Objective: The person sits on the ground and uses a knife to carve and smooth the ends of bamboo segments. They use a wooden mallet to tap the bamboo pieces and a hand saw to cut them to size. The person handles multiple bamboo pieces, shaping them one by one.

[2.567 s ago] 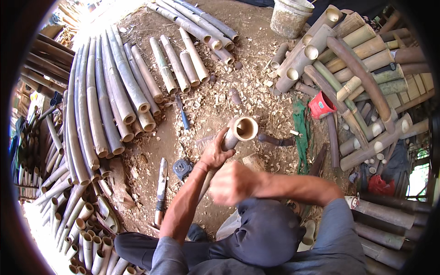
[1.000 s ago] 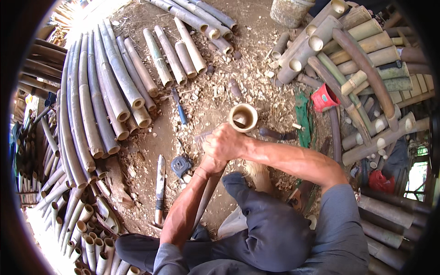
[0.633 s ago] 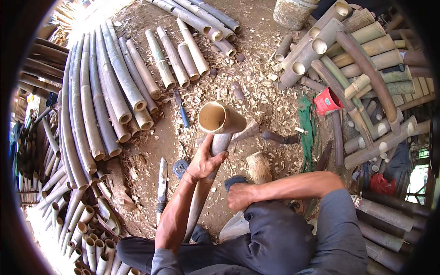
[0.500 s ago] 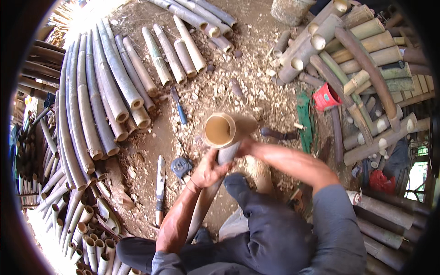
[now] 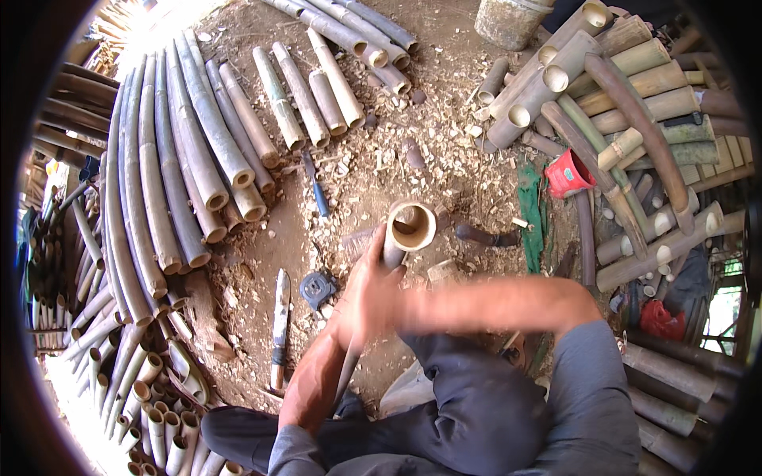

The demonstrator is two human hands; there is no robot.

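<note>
Between my forearms, a bamboo pole (image 5: 393, 255) slants up from my lap, its round hollow end facing me with a pale cut rim (image 5: 429, 230). My left hand (image 5: 367, 289) is wrapped round it just below that end. Motion smears my right hand (image 5: 382, 308), which lies across my left wrist and the pole; its fingers cannot be made out. On the ground left of my hands lie a dark tape measure (image 5: 317, 289) and a long knife (image 5: 280, 317). Farther off rests a blue-handled tool (image 5: 319, 194).
Long bamboo poles (image 5: 163, 159) lie side by side at left, above a stack of cut tubes (image 5: 171, 432). More bamboo (image 5: 651, 103) is piled at right, near a red bucket (image 5: 567, 174) and green cloth (image 5: 529, 214). Wood chips (image 5: 357, 166) litter the ground.
The bamboo's open end has shifted right and turned more toward me. My right hand has swung from the pole's right side down and left across my left wrist.
</note>
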